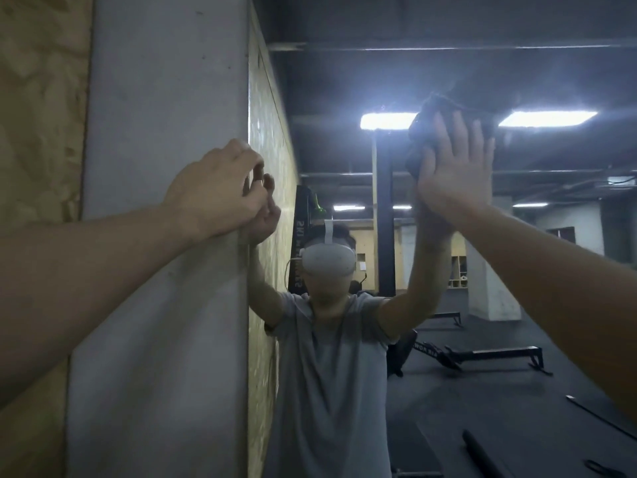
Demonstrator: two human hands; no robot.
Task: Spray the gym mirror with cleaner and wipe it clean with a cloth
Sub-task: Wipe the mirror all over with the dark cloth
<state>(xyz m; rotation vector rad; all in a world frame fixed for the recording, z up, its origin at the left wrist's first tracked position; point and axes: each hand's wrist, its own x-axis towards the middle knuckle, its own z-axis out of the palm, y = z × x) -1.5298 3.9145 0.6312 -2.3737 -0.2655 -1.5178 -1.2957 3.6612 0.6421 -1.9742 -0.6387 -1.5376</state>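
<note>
The gym mirror (517, 305) fills the right two thirds of the head view and reflects me and the room. My right hand (455, 167) is raised high with straight fingers and presses a dark cloth (418, 139) flat against the glass. My left hand (217, 191) rests with curled fingers on the mirror's left edge, where the glass meets a grey concrete pillar (162, 236). It holds nothing that I can see. No spray bottle shows in this view.
A chipboard wall (38, 98) lies left of the pillar. The reflection shows a dark gym floor with low black benches (493, 357), a black post (385, 219) and bright ceiling lights (386, 120).
</note>
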